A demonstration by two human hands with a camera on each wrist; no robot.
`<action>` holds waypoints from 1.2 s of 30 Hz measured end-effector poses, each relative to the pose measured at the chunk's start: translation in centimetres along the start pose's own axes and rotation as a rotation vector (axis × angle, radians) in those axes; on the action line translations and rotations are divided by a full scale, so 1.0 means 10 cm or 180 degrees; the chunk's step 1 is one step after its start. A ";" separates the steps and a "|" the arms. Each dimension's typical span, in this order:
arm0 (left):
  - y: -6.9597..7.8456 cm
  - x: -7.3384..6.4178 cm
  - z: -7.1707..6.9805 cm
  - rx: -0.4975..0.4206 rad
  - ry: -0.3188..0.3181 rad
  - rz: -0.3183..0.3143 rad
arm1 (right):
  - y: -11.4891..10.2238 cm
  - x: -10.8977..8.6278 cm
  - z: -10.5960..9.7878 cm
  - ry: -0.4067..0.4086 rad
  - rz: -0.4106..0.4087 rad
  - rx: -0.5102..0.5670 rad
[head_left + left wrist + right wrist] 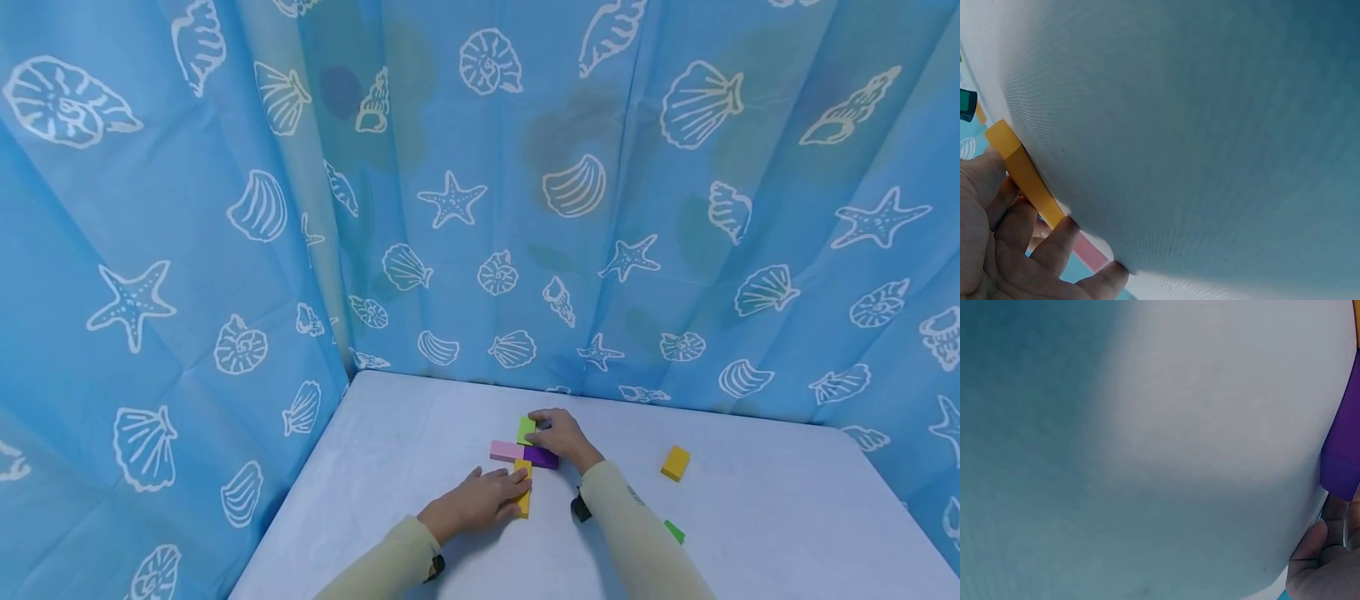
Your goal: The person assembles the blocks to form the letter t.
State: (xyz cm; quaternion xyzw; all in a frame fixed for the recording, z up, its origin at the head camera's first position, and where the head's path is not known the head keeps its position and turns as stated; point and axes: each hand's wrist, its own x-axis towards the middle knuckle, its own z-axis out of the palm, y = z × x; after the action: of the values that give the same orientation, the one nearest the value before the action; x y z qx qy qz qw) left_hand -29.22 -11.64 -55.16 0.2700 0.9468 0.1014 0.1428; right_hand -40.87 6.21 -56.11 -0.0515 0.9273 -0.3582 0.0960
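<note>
Two coloured blocks, a pink block (506, 451) and a purple block (542, 457), lie end to end across the white table. My left hand (480, 498) grips a long yellow block (522, 467) that runs toward me from where they meet. The left wrist view shows the fingers lying along that yellow block (1030, 181), with fingertips close to the pink block (1090, 252). On the far side of the join, my right hand (558, 435) pinches a light green block (527, 430) between thumb and fingers. The right wrist view shows its fingers (1313, 540) beside the purple block (1342, 444).
Off to the right on the white tabletop (787, 500) lies another yellow block (675, 463). Nearer me is a small green piece (675, 532), partly covered by the right sleeve (637, 533). A blue curtain (510, 217) printed with shells hangs behind and left of the table.
</note>
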 end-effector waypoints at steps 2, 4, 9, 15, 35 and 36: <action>0.00 0.00 0.00 -0.0011 0.0000 -0.0003 | 0.00 0.00 0.01 0.0007 0.0005 0.0010; 0.00 0.00 0.01 -0.0016 -0.0009 -0.0012 | 0.01 0.00 0.01 0.0008 0.0018 0.0020; 0.01 0.00 0.00 -0.0016 -0.0037 -0.0019 | 0.01 0.01 0.01 0.0000 0.0036 0.0017; 0.00 0.00 -0.01 0.0014 -0.0022 -0.0015 | -0.01 -0.01 -0.01 -0.0003 -0.0008 0.0023; 0.04 -0.03 -0.04 0.0000 -0.0029 -0.0053 | 0.01 -0.02 -0.01 -0.0032 -0.0053 0.0054; 0.04 -0.04 -0.04 -0.0004 -0.0031 -0.0053 | 0.01 -0.03 -0.01 -0.0033 -0.0059 0.0051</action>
State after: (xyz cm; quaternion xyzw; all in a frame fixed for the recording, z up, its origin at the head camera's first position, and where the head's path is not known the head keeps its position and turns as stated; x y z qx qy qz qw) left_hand -28.85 -11.52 -54.62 0.2625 0.9483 0.0995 0.1484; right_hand -40.63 6.36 -56.10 -0.0613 0.9233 -0.3663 0.0979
